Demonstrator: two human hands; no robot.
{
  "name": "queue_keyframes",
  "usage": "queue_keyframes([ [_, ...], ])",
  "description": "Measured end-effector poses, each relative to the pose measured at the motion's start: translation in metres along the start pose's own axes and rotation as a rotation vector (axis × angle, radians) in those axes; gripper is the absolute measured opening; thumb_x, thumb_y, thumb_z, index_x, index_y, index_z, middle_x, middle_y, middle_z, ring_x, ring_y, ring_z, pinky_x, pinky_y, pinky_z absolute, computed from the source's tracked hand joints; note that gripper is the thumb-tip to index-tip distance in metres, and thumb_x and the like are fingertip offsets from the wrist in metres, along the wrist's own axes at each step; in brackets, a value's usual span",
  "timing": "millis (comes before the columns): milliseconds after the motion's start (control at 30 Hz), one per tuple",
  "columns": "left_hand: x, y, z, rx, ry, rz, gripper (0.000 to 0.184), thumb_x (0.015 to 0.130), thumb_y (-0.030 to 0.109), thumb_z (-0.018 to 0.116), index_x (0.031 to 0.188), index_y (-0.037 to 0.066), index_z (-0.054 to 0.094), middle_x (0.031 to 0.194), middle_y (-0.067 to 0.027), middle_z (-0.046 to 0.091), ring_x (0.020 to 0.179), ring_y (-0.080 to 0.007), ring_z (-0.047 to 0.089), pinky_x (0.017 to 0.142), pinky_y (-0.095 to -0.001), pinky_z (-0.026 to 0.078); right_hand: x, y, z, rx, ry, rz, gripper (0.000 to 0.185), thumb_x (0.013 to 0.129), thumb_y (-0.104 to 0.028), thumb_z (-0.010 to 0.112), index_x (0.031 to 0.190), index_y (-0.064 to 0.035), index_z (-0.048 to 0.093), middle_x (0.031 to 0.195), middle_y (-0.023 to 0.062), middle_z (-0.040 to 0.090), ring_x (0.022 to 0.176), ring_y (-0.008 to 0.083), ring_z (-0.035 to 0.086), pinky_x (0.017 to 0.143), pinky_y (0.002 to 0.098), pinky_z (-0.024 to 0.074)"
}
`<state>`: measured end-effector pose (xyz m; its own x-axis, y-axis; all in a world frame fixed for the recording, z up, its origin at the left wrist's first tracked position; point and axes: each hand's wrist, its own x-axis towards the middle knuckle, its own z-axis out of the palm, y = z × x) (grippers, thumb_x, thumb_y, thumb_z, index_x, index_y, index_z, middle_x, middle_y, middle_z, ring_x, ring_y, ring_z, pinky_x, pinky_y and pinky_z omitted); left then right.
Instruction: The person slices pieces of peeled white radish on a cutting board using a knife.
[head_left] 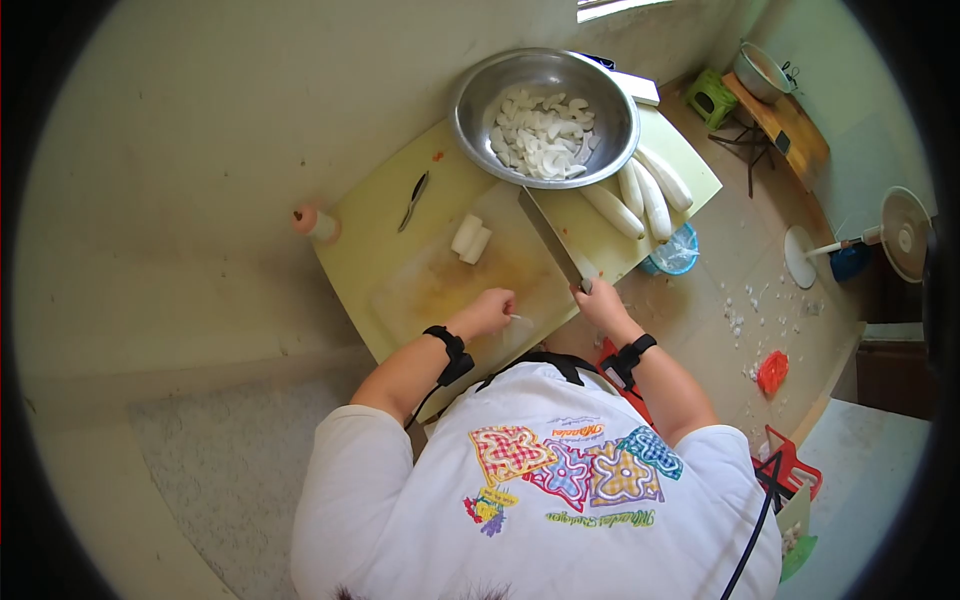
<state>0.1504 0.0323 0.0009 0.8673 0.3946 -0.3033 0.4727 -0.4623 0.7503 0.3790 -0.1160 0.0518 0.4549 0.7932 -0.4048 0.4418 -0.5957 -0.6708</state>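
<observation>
My right hand is closed around the handle of a kitchen knife, its long blade pointing away over the right part of the cutting board. Over the near part of the board, my left hand is closed, with a small white piece showing at its fingertips. Two short chunks of white radish lie side by side on the board, beyond my left hand. A large metal bowl holding white slices stands at the table's far side. Several long peeled white radishes lie right of it.
A peeler lies on the table's left part. A pink-topped bottle stands by the wall. Below the table's right edge is a lined blue bin. White scraps and a red bag lie on the floor near a fan.
</observation>
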Motion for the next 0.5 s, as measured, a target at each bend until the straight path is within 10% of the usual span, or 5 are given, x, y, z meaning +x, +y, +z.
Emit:
queue_keyframes([
  [267,0.06,0.064,-0.106,-0.553,0.127,-0.279,0.017,0.075,0.006,0.073,0.081,0.01,0.057,0.072,0.0008,0.057,0.061,-0.01,0.054,0.052,-0.0249,0.043,0.002,0.007,0.006,0.019,0.013,-0.029,0.042,0.088,-0.035,0.062,0.092,0.0077,0.064,0.083,0.0307,0.065,0.08,0.0451,0.064,0.071,0.0474,0.0509],
  [500,0.159,0.11,-0.205,-0.898,0.492,-0.168,0.07,0.079,0.013,0.078,0.134,0.001,0.037,0.121,-0.0171,0.054,0.086,-0.0205,0.06,0.075,-0.0327,0.054,0.003,0.002,0.003,0.018,0.002,-0.018,0.041,0.089,-0.034,0.061,0.092,0.0067,0.065,0.081,0.0295,0.065,0.079,0.0442,0.064,0.07,0.0462,0.0505],
])
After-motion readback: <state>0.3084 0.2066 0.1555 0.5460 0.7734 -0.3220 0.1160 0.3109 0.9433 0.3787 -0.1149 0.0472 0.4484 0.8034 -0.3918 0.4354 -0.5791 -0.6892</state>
